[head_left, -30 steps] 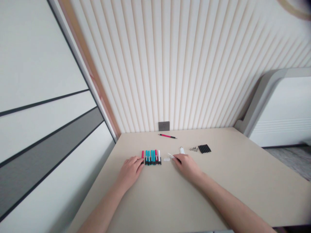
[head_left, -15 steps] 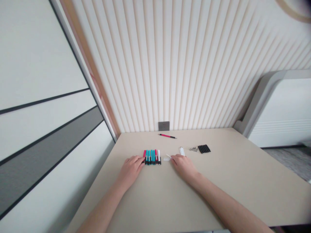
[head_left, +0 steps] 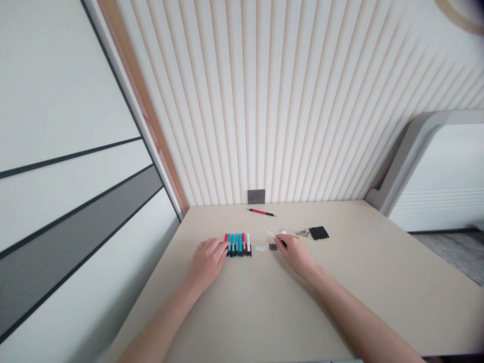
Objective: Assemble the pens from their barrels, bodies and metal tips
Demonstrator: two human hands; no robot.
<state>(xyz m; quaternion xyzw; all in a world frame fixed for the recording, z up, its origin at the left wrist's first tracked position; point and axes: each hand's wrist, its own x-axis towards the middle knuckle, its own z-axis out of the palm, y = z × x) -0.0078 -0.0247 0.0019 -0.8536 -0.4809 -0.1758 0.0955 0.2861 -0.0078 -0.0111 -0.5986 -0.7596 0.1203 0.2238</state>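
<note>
My left hand (head_left: pixel 207 259) rests at the left end of a row of coloured pen barrels (head_left: pixel 237 244), its fingertips closed against the leftmost red one. The row has red, turquoise and white pieces with black lower ends. My right hand (head_left: pixel 295 250) pinches a thin white stick (head_left: pixel 271 234) that points up and left. A black piece (head_left: pixel 283 244) shows between those fingers; whether it joins the stick is unclear. Small white parts (head_left: pixel 260 248) and a small dark cluster (head_left: pixel 273 247) lie left of this hand. White pieces (head_left: pixel 283 231) beyond it are partly hidden.
A red and black pen (head_left: pixel 261 212) lies near the wall, below a dark socket (head_left: pixel 256 196). Small metallic parts (head_left: pixel 302 233) and a row of black tubes (head_left: pixel 319 232) sit to the right on the beige table (head_left: pixel 242 312). A white cabinet (head_left: pixel 68 227) stands left.
My right hand has moved slightly right and up with the white stick, uncovering the dark cluster. A black piece now shows in its fingers. My left hand stays by the barrels.
</note>
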